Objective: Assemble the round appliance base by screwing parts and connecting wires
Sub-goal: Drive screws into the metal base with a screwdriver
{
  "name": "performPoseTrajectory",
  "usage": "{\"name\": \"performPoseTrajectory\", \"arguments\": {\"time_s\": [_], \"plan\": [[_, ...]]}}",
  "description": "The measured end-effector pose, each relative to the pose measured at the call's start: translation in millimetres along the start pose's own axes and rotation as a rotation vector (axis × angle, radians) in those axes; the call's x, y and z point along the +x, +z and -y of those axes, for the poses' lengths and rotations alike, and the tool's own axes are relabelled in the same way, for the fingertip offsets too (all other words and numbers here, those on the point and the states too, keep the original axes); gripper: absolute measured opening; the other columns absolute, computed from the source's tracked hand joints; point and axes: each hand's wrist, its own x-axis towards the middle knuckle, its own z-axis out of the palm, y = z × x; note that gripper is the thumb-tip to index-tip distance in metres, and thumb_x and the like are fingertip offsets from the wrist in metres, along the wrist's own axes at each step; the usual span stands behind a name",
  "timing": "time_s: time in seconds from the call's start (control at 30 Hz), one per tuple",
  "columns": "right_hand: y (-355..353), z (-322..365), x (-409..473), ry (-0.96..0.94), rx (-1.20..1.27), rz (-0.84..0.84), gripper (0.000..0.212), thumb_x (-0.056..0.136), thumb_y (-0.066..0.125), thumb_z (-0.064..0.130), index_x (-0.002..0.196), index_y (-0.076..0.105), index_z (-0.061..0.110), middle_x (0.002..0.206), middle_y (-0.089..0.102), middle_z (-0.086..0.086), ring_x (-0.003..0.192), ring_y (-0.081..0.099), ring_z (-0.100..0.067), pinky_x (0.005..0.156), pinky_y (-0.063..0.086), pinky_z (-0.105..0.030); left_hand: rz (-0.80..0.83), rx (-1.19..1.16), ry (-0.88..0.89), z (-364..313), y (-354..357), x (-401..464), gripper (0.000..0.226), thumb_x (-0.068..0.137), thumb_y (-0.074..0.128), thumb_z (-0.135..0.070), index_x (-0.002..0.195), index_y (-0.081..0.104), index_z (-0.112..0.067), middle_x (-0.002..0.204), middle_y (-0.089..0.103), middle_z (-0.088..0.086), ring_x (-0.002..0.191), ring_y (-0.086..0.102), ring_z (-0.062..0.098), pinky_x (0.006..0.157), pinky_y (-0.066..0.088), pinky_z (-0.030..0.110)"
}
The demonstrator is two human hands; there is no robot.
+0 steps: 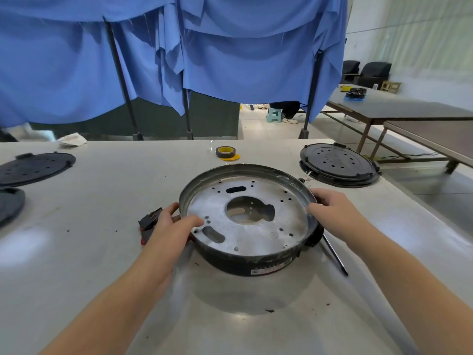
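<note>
On table (76,252) — one base (247,221), three covers (339,165).

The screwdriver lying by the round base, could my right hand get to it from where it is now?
Probably yes. The screwdriver lies on the table just below the right hand, nothing covering it, though its upper end runs under the round base. That hand would first have to release the rim it grips.

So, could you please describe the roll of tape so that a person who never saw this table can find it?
Start from the round appliance base that both hands hold in the middle of the white table. Look just beyond its far rim, toward the blue curtain. The roll of tape lies flat there, a small dark ring with a yellow core, unlike the big black perforated discs nearby.
</note>
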Motion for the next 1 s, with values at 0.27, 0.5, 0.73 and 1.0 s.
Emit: {"name": "performPoseTrajectory", "arguments": {"time_s": [0.27, 0.5, 0.73, 1.0], "plan": [[-10.1, -13.0, 19.8, -0.040, -0.098, -0.015, 0.033, 0.092, 0.051, 0.032, 0.096, 0.067, 0.004, 0.079, 0.062, -0.018, 0.071, 0.055, -0.034, 0.075, 0.051, -0.040, 0.036, -0.016, -0.052, 0.4, 7.7, -16.7, 0.080, 0.060, 0.074, -0.022, 0.134, 0.044, -0.023, 0.117, 0.063, 0.010, 0.103, 0.063, 0.029, 0.077, 0.054, 0.039], [-16.3, -31.1, 19.2, -0.050, -0.306, -0.320, 0.009, 0.087, 0.059, 0.026, 0.088, 0.068, 0.022, 0.089, 0.068, 0.004, 0.082, 0.062, -0.017, 0.070, 0.046, -0.030, -0.043, 0.088, 0.040, -5.0, 8.8, -20.3, 0.062, 0.075, 0.071, -0.020, 0.131, 0.047, -0.030, 0.128, 0.054, 0.005, 0.107, 0.060, 0.027, 0.092, 0.051, 0.050], [-9.6, -37.4, 16.0, 0.137, -0.486, -0.228, 0.036, 0.078, 0.068, 0.035, 0.104, 0.050, 0.017, 0.096, 0.059, -0.005, 0.085, 0.056, -0.027, 0.066, 0.039, -0.032, -0.082, 0.199, 0.183, -9.9, 10.3, -21.7, 0.036, 0.082, 0.063, -0.008, 0.085, 0.058, -0.044, 0.104, 0.065, -0.002, 0.100, 0.063, 0.021, 0.090, 0.052, 0.045], [-20.9, -28.6, 13.9, 0.142, -0.290, -0.351, 0.044, 0.081, 0.060, 0.035, 0.118, 0.045, 0.017, 0.084, 0.061, -0.007, 0.074, 0.058, -0.024, 0.058, 0.040, -0.033, -0.154, 0.523, 0.572, -17.7, 10.8, -34.1, 0.046, 0.090, 0.060, -0.025, 0.133, 0.045, -0.034, 0.134, 0.043, -0.011, 0.127, 0.036, 0.010, 0.107, 0.035, 0.032]]}}
